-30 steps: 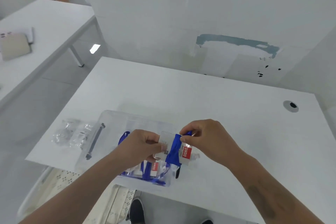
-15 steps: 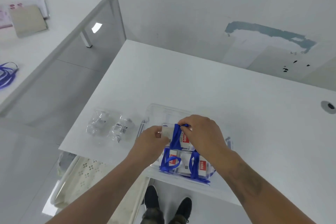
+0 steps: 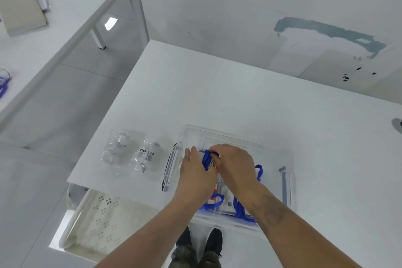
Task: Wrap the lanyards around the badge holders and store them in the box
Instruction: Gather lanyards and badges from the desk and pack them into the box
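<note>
Both hands are working together over the clear plastic storage box [image 3: 224, 135], which is sitting at the near edge of the white surface [image 3: 239, 98]. The left hand [image 3: 195, 175] is gripping the left side of a clear plastic badge holder with a red label [image 3: 214, 166], and the right hand [image 3: 233, 164] is pinching the blue fabric lanyard [image 3: 206, 159] that is banding that holder. The bundle is lying directly between the two hands, touching both, and hanging over the far-left part of the box interior; its long axis appears to be running left to right, with the lanyard band crossing it near to far. Neither hand is nearer than the other, so the placing judged to come next turns on lowering the bundle straight down into the open space on the far side of the box. Other wrapped holders with blue loops [image 3: 217, 201] are already lying in the near half of the box. The bundle's lower edge, the fingertips of both hands and the floor of the box below them are hidden behind the hands, so whether the bundle is already resting on the box floor cannot be told. Two crumpled clear plastic bags [image 3: 132, 152] are lying to the left of the box, apart from it.
</note>
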Demonstrator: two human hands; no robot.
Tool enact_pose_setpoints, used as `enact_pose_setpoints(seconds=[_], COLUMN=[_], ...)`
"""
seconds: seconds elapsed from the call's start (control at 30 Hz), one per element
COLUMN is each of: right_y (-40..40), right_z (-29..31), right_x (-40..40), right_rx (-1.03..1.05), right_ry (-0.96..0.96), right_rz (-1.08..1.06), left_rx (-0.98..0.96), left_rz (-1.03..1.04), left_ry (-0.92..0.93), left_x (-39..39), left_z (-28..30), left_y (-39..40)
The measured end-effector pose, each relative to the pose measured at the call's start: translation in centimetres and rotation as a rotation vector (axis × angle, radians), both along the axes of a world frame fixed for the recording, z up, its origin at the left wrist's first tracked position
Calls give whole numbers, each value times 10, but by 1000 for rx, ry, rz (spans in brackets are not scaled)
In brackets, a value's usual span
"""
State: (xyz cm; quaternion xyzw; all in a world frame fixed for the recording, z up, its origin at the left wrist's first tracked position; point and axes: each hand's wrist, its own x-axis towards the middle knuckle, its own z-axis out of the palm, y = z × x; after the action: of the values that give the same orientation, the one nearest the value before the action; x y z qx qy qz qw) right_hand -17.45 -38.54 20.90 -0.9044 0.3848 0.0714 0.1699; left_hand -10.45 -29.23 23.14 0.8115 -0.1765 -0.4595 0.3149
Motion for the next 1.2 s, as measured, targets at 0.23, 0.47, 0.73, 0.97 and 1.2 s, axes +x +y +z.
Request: enact_pose_setpoints(seconds=[0.23, 0.47, 0.73, 0.97, 1.2], right_y=[2, 10, 25, 34, 47], right_z=[11, 46, 81, 104, 101], right_x=[-7, -44, -108, -162, -197], right_rx=[18, 68, 34, 2, 11], right_ry=[4, -115, -260, -434, -476], right_rz=[-41, -163, -284, -323, -322], left_rx=[-134, -301, -371, -395, -387], left_rz=[-34, -195, -333, -386, -370], left_ry=[-86, -296, -502, -611, -636], left_x=[-3, -4, -2, -28, -53], left_z=[2, 19, 43, 64, 70], left_y=[6, 14, 19, 29, 50])
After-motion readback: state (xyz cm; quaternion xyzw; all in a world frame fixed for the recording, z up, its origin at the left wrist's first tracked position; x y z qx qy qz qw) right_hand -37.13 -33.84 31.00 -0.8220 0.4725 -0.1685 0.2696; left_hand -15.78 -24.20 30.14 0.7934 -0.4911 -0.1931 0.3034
